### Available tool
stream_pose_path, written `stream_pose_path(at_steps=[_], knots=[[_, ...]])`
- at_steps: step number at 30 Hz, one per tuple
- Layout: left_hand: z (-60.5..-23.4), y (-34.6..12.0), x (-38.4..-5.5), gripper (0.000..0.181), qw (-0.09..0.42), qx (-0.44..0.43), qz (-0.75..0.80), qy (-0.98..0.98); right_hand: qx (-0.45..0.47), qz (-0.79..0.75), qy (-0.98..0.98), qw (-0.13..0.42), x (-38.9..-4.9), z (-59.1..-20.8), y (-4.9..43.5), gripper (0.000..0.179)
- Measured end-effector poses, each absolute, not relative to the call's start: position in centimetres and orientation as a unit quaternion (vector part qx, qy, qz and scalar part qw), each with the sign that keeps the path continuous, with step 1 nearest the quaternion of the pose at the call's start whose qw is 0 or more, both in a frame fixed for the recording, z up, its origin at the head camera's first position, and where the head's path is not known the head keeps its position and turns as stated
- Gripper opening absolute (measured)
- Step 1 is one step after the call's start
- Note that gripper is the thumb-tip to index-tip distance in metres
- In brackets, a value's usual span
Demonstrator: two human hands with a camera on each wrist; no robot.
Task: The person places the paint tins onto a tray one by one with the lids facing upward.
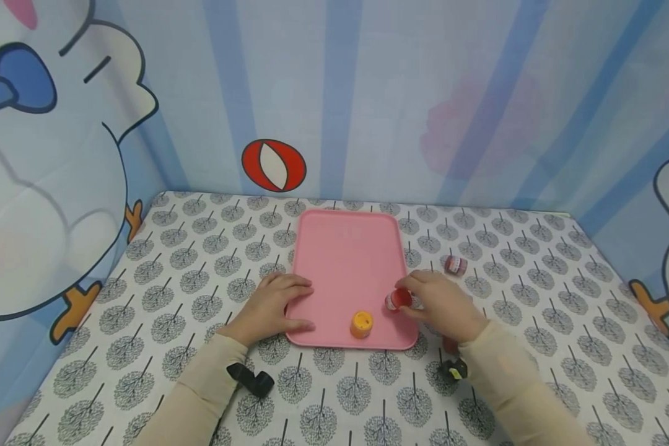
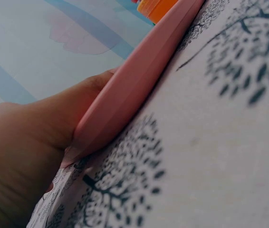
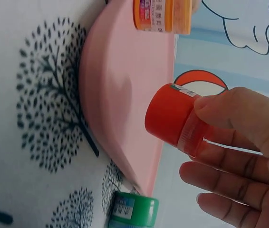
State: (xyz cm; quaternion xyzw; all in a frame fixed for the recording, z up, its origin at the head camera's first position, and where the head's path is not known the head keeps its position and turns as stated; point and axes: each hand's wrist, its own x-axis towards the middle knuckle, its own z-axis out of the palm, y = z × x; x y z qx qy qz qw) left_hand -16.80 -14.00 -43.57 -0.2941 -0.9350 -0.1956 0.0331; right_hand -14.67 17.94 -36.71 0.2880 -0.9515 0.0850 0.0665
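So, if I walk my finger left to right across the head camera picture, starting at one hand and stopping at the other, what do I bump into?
Left hand, orange container, red container, right hand.

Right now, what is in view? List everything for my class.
backdrop: 1, patterned blue, behind
cloth: 1, white with grey trees, below
tray: 1, pink, on cloth
orange jar: 1, orange, upright on tray
red jar: 1, red, over tray's right
small jar: 1, dark reddish, right of tray
green-lidded jar: 1, green, beside tray
wrist devices: 2, black, by wrists
sleeves: 2, cream, both arms
left hand: 1, bare, tray's left edge
right hand: 1, bare, gripping red jar
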Motion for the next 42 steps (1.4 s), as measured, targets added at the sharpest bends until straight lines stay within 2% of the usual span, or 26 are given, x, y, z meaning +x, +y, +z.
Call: stream_pose_path(at_steps=[15,26,42], knots=[[-43.6,-14.1,-16.7,0.069,0.046,-0.299,-0.194,-0.933,0.345,0.081,-0.928,0.113,-15.2,-37.6,16.3,0.030],[-43.6,-14.0,-16.8,0.070,0.034,-0.292,-0.197,-0.935,0.349,0.065,-0.929,0.105,-15.4,-37.9,15.6,0.032],[-43.7,-14.0,-16.8,0.069,0.045,-0.296,-0.202,-0.932,0.356,0.061,-0.928,0.094,-15.7,-38.0,14.3,0.035]])
